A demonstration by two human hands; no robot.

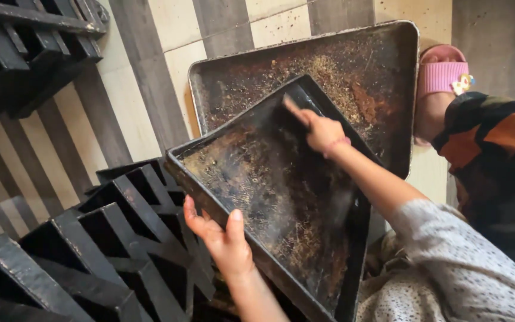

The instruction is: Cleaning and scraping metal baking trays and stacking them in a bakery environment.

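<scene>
My left hand (222,238) grips the near left rim of a dark, crumb-covered baking tray (269,197), holding it tilted. My right hand (320,130) is closed on a small flat scraper (293,110) pressed against the tray's upper inside surface. The tool's far end is blurred. A second, larger baking tray (359,71) with brown burnt residue and loose crumbs lies flat on the floor under and behind the tilted one.
Black multi-slot metal loaf moulds (108,238) are stacked at lower left, more black moulds (25,48) at upper left. The floor has striped beige and grey tiles (132,89). My foot in a pink sandal (442,74) and a striped trouser leg (496,155) are at right.
</scene>
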